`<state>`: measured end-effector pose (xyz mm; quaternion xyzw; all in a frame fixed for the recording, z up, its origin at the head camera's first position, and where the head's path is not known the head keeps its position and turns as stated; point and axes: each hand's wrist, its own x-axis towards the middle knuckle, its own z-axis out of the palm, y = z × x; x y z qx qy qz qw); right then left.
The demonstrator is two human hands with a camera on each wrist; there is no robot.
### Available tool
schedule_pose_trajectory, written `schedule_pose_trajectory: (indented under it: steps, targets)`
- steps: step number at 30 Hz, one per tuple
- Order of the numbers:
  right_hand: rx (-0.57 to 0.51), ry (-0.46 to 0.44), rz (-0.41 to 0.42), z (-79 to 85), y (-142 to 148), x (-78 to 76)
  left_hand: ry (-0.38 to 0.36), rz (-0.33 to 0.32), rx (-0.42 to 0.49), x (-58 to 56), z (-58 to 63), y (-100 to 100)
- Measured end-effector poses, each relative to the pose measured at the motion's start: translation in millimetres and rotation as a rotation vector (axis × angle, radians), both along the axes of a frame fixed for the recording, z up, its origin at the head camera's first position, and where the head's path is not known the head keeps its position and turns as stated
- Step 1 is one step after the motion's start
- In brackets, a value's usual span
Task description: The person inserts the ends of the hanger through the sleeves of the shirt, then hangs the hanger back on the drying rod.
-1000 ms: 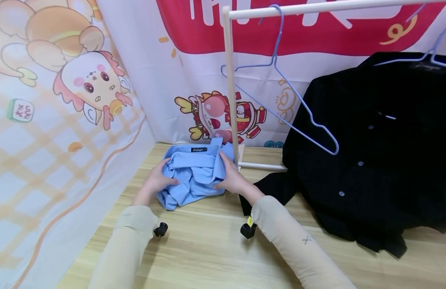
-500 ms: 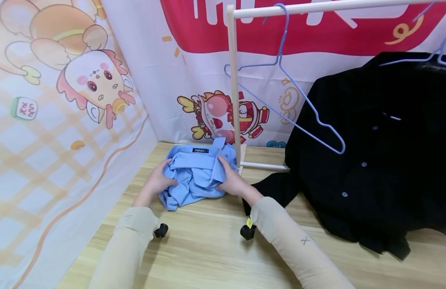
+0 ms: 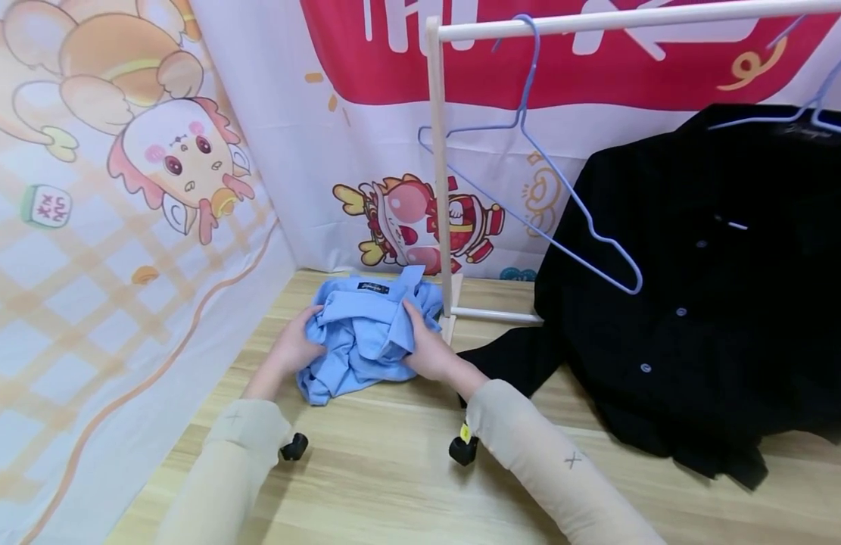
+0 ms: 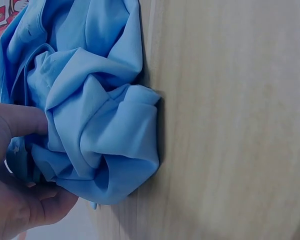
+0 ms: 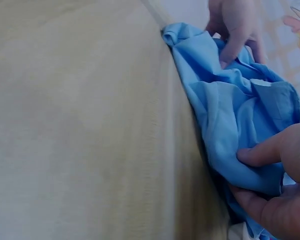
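Note:
A crumpled light-blue shirt [image 3: 365, 344] with a dark collar label lies bunched on the wooden tabletop. My left hand [image 3: 296, 344] grips its left side; in the left wrist view the thumb [image 4: 27, 120] presses into the folds, with fingers partly hidden behind the cloth. On the opposite side, my right hand [image 3: 428, 350] holds the shirt near the collar. The right wrist view has cloth pinched between the right thumb [image 5: 262, 152] and fingers. The shirt's underside is hidden.
A wooden rack post [image 3: 439, 174] stands just right of the shirt. From its rail hangs a bare blue hanger [image 3: 570, 189]. Farther right, a black shirt [image 3: 699, 303] hangs on another hanger, its sleeve reaching the tabletop [image 3: 365, 477]. A printed cloth [image 3: 147, 280] borders the left side.
Both hands have shifted slightly toward me with the blue shirt, and its collar has tilted a little. The right hand has moved slightly left. The rack and black shirt stay put.

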<state>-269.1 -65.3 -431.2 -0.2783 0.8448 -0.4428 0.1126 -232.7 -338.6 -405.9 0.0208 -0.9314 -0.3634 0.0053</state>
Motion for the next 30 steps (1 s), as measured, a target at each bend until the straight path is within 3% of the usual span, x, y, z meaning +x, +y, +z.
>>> schedule_pose_trajectory:
  steps: [8,18,30]
  targets:
    - [0.001,0.026,0.039,0.1,-2.2,11.6,0.005,-0.011,-0.044,13.1,5.4,-2.7]
    - [0.019,0.036,0.042,4.0,2.2,14.5,0.013,0.006,-0.041,23.6,5.3,-0.3]
    - [-0.02,0.029,0.079,13.7,12.5,21.0,0.117,-0.014,-0.059,41.2,5.9,4.5]
